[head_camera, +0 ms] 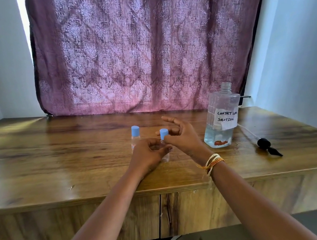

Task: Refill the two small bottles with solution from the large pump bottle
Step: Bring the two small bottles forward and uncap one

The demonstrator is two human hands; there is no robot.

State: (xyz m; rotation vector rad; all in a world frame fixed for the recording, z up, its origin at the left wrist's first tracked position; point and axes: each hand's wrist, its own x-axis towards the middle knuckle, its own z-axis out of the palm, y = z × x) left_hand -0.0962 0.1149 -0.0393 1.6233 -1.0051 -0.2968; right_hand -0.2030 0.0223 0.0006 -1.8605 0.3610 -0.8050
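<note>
Bottle in hand: a small clear one with a blue cap, standing upright on the wooden table near its front edge. The left hand curls its fingers around the bottle's body. The right hand pinches the blue cap between thumb and forefinger, with its other fingers spread loosely beyond.

Just left of this grip, and slightly farther back, a second small bottle stands upright with its own blue cap on, partly hidden by the left hand.

To the right of the grip, apart from both hands, stands the large clear bottle. Its neck is open, with no pump on it. It holds a low level of clear liquid and bears a handwritten label, "CONTACT LENS SOLUTION".

Farther right again, the black pump head lies on its side on the table, its white tube trailing toward the large bottle.

A thread bracelet circles the right wrist. A purple patterned curtain hangs behind the table.
</note>
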